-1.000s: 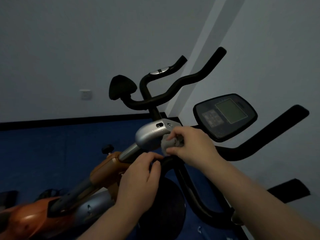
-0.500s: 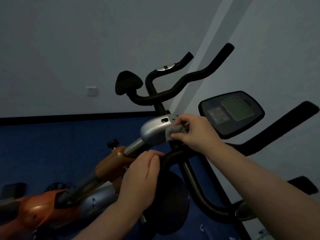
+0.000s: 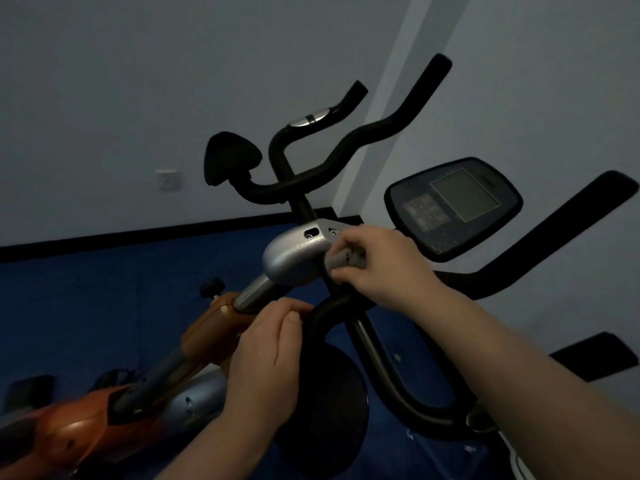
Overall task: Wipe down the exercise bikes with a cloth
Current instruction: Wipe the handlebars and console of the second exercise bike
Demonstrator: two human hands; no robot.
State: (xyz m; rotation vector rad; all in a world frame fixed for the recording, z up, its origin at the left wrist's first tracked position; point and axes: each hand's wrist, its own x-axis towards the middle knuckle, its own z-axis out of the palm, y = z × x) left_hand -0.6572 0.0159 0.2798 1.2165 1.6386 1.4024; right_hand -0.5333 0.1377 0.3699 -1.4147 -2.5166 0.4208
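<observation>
An orange and silver exercise bike [image 3: 214, 327] leans across the lower left, its silver stem cap [image 3: 294, 254] near the centre. My right hand [image 3: 377, 265] pinches a small grey cloth [image 3: 346, 259] against the right end of that cap. Wrapped around the black handlebar tube [image 3: 329, 313] just below the cap is my left hand [image 3: 266, 362]. A dark console [image 3: 453, 206] with a grey screen sits to the right of my right hand.
Black curved handlebars [image 3: 346, 150] rise behind the cap, and a long black grip [image 3: 561, 233] reaches to the right edge. A round black disc [image 3: 325, 410] hangs below my left hand. Blue floor matting [image 3: 86, 306] meets grey walls; a wall socket [image 3: 168, 181] is at left.
My right hand and the cloth have slid up and to the right along the silver cap. My left hand keeps its grip on the handlebar tube.
</observation>
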